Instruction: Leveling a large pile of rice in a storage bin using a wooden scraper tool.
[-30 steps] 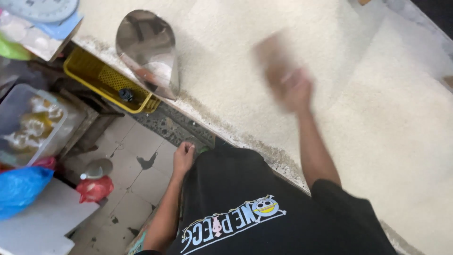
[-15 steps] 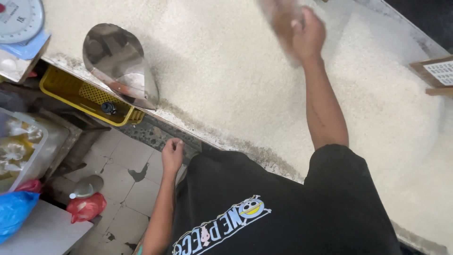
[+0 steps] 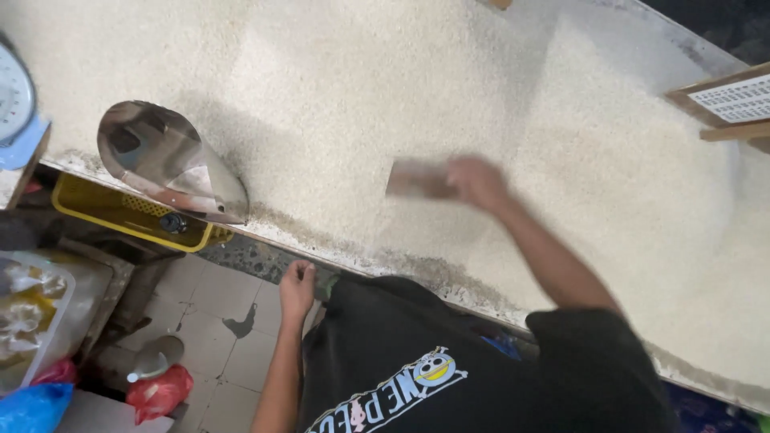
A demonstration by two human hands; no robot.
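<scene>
The metal scoop (image 3: 172, 164) lies at the left edge of the rice (image 3: 401, 88), mouth toward the rim, well apart from both hands. The left hand (image 3: 297, 287) hangs curled and empty below the edge. The right hand (image 3: 475, 181), blurred, grips a flat brown board (image 3: 419, 178), long axis left-right, over the rice.

Pale tiled floor (image 3: 210, 309) down here, cracked and stained with a dark patch. Long counter (image 3: 337, 258) with a worn, gritty edge runs across. Yellow plastic crate (image 3: 120, 215) sits tucked under it, red plastic bag (image 3: 159, 391) and blue bag (image 3: 32, 407) on the floor. Soft even light.
</scene>
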